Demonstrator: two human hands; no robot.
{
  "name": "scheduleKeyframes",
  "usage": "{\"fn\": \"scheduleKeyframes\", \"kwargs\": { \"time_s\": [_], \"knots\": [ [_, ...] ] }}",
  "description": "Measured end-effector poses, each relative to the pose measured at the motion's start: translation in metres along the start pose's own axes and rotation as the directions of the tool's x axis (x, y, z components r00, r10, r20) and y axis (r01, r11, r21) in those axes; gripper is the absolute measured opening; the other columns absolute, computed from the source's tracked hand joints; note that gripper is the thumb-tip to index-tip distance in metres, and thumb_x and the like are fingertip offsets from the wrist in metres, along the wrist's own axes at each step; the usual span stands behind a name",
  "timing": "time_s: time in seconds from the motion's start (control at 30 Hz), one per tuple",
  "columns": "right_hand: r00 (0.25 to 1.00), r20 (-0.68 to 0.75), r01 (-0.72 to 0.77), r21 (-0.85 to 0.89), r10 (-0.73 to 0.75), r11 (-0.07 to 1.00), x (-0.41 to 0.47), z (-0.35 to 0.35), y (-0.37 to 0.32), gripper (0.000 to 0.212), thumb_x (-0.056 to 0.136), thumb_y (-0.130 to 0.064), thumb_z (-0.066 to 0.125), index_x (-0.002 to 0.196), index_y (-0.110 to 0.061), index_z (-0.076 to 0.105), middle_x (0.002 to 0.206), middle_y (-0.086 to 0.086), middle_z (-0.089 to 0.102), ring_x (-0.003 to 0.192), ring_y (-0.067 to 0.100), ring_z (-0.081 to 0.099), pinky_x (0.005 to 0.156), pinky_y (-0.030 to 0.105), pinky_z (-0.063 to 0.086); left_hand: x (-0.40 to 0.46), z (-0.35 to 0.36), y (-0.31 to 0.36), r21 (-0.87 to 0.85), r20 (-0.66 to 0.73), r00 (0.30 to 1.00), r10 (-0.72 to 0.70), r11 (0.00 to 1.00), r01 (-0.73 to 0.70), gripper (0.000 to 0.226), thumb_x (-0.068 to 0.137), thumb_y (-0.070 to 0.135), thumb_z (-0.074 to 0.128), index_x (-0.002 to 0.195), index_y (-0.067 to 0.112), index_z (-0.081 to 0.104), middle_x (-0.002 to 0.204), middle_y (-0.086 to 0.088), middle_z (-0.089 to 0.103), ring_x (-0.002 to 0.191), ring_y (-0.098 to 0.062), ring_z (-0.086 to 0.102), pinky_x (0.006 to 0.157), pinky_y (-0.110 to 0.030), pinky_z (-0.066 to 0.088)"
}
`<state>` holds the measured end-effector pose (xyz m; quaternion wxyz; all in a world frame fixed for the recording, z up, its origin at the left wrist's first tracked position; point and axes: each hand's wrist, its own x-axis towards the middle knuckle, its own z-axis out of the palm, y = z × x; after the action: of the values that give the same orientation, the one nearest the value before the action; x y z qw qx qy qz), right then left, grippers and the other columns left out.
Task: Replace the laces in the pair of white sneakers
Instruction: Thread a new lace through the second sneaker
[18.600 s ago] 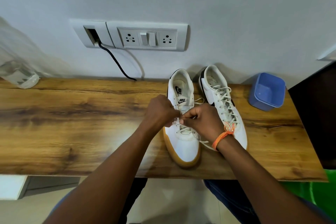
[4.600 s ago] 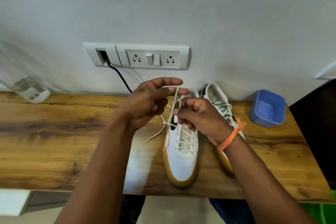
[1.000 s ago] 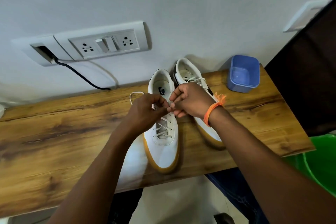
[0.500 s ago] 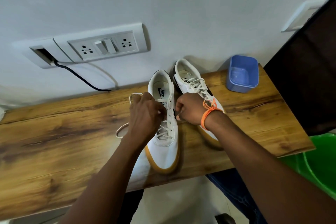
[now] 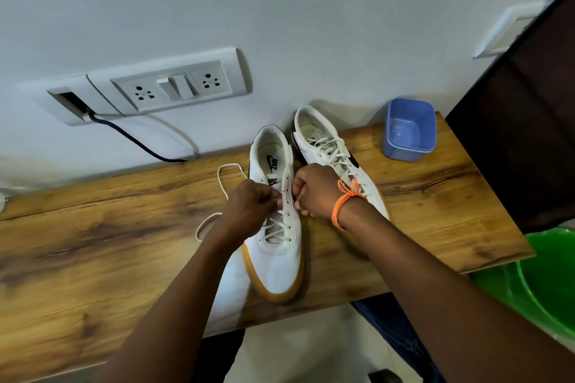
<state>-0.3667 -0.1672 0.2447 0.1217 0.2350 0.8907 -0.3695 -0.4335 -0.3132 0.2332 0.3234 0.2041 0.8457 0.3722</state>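
Wood-grain desk (image 5: 93, 242) against a pale wall, with the white gum-soled sneaker (image 5: 277, 246) at its near edge, toe toward the viewer, cream lace (image 5: 277, 228) crossed through the lower eyelets only. Left hand (image 5: 252, 208) pinches the lace at the left eyelet row — slack loops out over the desk. Right hand (image 5: 314, 191) curls against the right eyelet row, grip unclear. Second white sneaker (image 5: 326, 149), fully laced, just beside it; blue plastic tub (image 5: 409, 130) further right.
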Motion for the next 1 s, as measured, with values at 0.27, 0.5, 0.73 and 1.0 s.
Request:
{"fn": "scheduleKeyframes", "kwargs": {
  "time_s": [0.27,0.5,0.73,1.0],
  "knots": [
    [1.0,0.007,0.022,-0.047,-0.022,0.999,-0.001,-0.001,-0.003,0.015,0.077,0.0,0.069,0.084,-0.012,0.067,0.084,0.009,0.071,0.079,0.026,0.069,0.081,0.04,0.058,-0.003,-0.005,0.006,-0.215,0.007,0.988,-0.154,0.965,0.152,0.015,0.091,0.003,0.066,0.079,0.009,0.073,0.062,-0.001,0.069,0.052,-0.003,0.062,0.051,-0.011,0.047],
    [0.999,0.037,-0.014,0.016,0.013,1.0,-0.004,-0.005,-0.004,0.006,0.08,-0.002,0.071,0.085,-0.001,0.069,0.078,0.014,0.072,0.074,0.03,0.071,0.074,0.044,0.06,-0.003,-0.002,0.004,-0.294,0.043,0.978,-0.203,0.933,0.206,0.007,0.087,0.004,0.071,0.082,0.007,0.075,0.067,-0.007,0.071,0.061,-0.013,0.065,0.064,-0.022,0.055],
    [0.987,0.111,-0.132,0.175,0.113,0.976,-0.013,-0.006,-0.011,0.004,0.091,-0.003,0.061,0.088,0.0,0.063,0.07,0.011,0.067,0.059,0.026,0.068,0.047,0.025,0.054,-0.002,-0.006,0.007,-0.266,0.102,0.975,-0.2,0.939,0.22,0.01,0.091,0.0,0.066,0.089,0.003,0.075,0.092,-0.023,0.073,0.082,-0.023,0.065,0.086,-0.036,0.055],
    [0.991,0.109,-0.104,0.192,0.084,0.976,-0.013,-0.006,-0.009,0.014,0.087,-0.015,0.07,0.087,-0.001,0.068,0.074,0.013,0.073,0.067,0.025,0.073,0.066,0.04,0.06,0.0,-0.001,0.004,-0.303,0.053,0.965,-0.257,0.916,0.261,0.006,0.088,0.0,0.07,0.091,0.002,0.074,0.082,-0.016,0.071,0.074,-0.019,0.063,0.077,-0.033,0.051]
  ]
}}
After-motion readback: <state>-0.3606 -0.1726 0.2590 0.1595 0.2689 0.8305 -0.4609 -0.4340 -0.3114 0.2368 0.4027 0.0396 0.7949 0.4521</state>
